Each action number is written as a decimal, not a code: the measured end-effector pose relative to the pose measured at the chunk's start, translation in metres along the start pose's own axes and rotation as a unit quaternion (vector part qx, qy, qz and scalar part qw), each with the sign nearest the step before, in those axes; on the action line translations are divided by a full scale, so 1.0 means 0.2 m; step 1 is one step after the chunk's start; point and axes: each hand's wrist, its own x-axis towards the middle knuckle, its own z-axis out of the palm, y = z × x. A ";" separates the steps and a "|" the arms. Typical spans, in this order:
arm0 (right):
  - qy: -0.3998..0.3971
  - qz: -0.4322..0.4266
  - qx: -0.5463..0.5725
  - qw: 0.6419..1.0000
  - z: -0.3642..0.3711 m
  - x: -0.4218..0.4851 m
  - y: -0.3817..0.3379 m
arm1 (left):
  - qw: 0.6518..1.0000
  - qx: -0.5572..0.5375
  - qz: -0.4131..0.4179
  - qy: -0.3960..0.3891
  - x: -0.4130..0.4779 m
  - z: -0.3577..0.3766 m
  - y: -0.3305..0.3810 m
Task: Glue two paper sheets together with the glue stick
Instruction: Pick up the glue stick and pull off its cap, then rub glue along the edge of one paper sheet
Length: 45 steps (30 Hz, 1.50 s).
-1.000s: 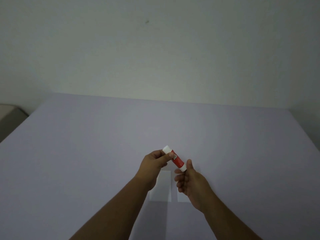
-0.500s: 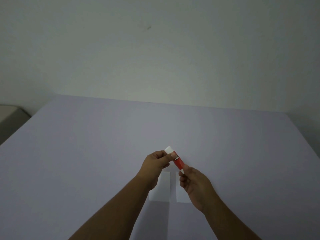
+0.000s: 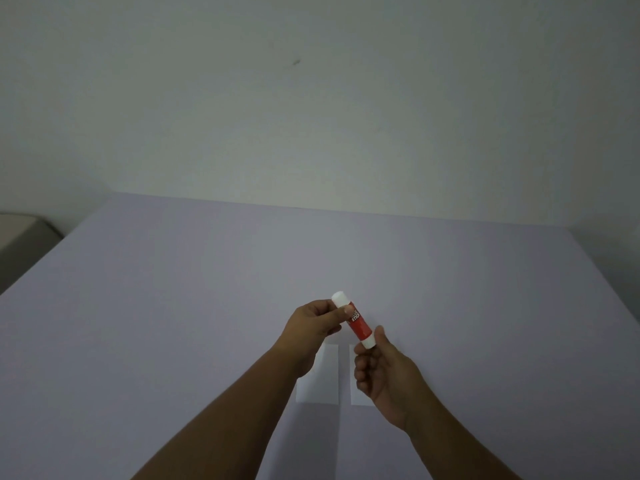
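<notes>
A red glue stick [image 3: 356, 322] with a white cap and a white base is held in the air above the table, tilted, cap end up and to the left. My left hand [image 3: 317, 320] pinches the white cap end. My right hand [image 3: 384, 375] grips the white base end from below. Two small white paper sheets lie side by side flat on the table under the hands: the left sheet [image 3: 327, 379] is partly covered by my left wrist, the right sheet [image 3: 354, 393] is mostly hidden by my right hand.
The lilac table [image 3: 173, 323] stretches wide on all sides and ends at a pale wall at the back. A grey object [image 3: 20, 237] sits beyond the table's left edge.
Both hands stay on the glue stick. The right hand's grip shifted lower on the base end. The stick sits at nearly the same tilt and place above the sheets.
</notes>
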 end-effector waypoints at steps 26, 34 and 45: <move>0.032 -0.099 -0.029 0.994 0.04 -0.01 0.01 | 1.000 -0.017 -0.009 0.006 -0.02 -0.02 0.00; 0.024 -0.112 -0.025 0.993 0.05 0.00 0.02 | 1.000 -0.022 -0.010 0.003 0.00 -0.02 0.00; 0.153 -0.194 -0.124 0.961 -0.07 0.06 -0.03 | 0.945 0.323 -0.041 -0.013 0.06 -0.21 -0.18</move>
